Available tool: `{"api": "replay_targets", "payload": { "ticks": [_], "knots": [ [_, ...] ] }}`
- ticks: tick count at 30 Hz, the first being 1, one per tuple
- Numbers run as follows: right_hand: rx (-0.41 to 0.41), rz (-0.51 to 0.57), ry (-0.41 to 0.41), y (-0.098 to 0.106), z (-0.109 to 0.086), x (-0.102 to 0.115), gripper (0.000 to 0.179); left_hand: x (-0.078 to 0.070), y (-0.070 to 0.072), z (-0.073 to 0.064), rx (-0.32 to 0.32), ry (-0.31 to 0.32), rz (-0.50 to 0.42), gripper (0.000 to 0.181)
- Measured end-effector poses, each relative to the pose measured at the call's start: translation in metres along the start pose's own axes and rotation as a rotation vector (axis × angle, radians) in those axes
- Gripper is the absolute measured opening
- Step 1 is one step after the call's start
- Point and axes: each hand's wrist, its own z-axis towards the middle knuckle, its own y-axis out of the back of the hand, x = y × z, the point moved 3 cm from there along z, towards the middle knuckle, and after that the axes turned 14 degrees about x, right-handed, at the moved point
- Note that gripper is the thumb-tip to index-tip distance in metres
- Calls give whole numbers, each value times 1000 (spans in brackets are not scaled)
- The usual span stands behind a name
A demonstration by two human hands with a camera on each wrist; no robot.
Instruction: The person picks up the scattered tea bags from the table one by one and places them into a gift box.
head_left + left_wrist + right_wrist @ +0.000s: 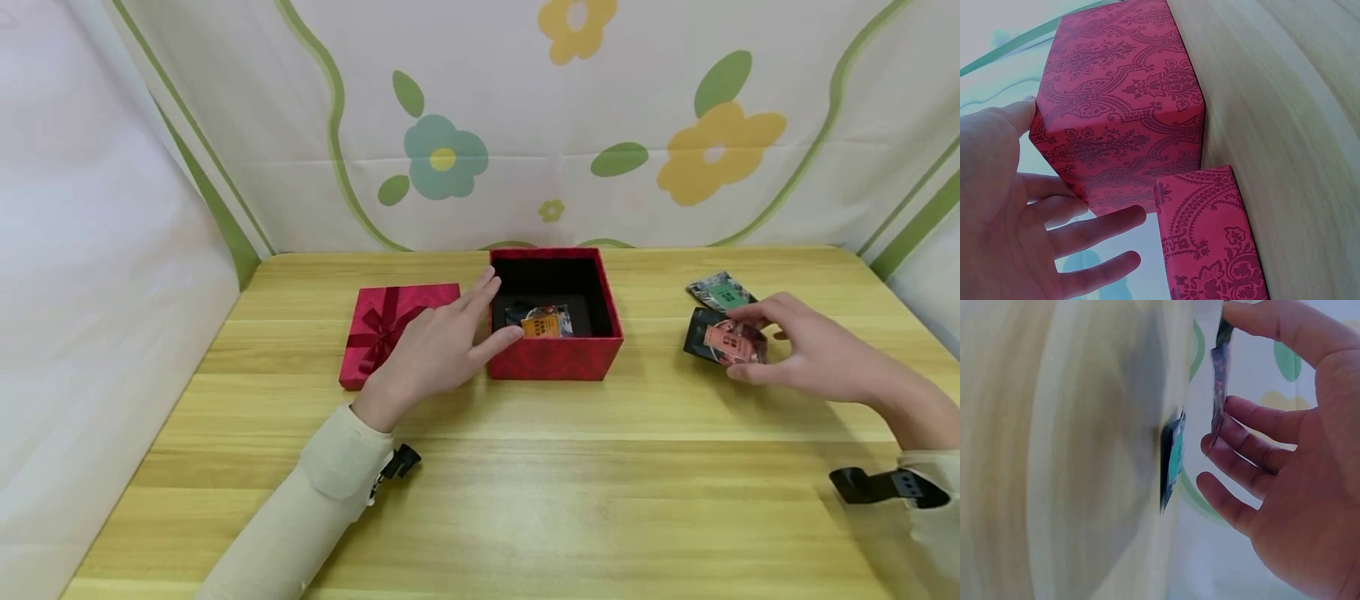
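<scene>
A red patterned gift box, lidless with a black inside, stands toward the back of the table. Inside it lies a sachet with an orange label. My left hand is at the box's left side, fingers fairly straight, thumb at the near left corner of the rim. Beneath that hand lies the red lid with a dark red ribbon bow. At the right, my right hand holds a dark sachet with a pink label by its edges, raised above the table in the right wrist view.
A sachet with a green label lies on the wooden table, just behind the held one. White cloth with printed flowers hangs along the table's back edge. Another white cloth borders the left side.
</scene>
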Motion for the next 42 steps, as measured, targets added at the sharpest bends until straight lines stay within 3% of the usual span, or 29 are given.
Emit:
{"api": "replay_targets", "payload": {
  "ticks": [12,32,42],
  "knots": [
    [-2,61,10,10,11,25,77,1,-1,0,-7,-9,-12,83],
    [-80,124,107,33,33,71,71,1,-1,1,-19,-19,2,83],
    [-127,140,178,36,47,97,67,0,0,0,-15,-9,4,83]
  ]
}}
